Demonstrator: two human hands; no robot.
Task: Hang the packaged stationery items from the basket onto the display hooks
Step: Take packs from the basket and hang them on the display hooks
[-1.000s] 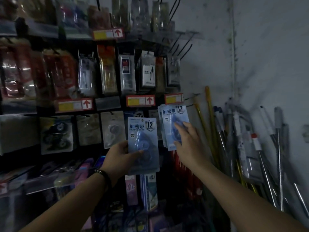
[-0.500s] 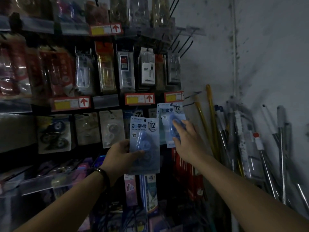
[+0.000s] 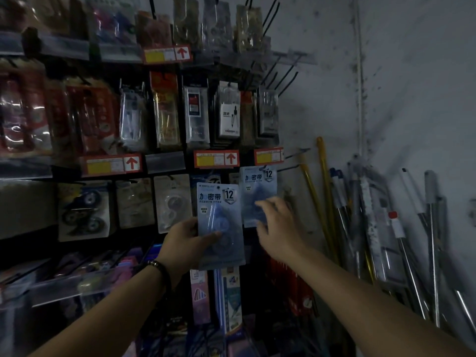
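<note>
My left hand (image 3: 183,240) grips a blue blister pack of correction tape (image 3: 220,202) by its lower left side and holds it upright in front of the display rack. A matching blue pack (image 3: 257,181) hangs from a black hook (image 3: 291,167) just right of it, under a red and yellow price label (image 3: 269,156). My right hand (image 3: 280,228) is at that hanging pack's lower part. Its fingers are loosely spread and blurred, with the fingertips touching the pack. The basket is out of view.
The rack holds several rows of hanging packs, such as compass sets (image 3: 229,112) and tape rollers (image 3: 172,202). Bare black hooks (image 3: 286,78) stick out at the upper right. Yellow poles (image 3: 323,202) and metal tubes (image 3: 432,240) lean against the grey wall.
My right hand slid down from the middle of the hanging pack to its lower edge and loosened its fingers. The pack now hangs straight on the hook. The left hand stays put.
</note>
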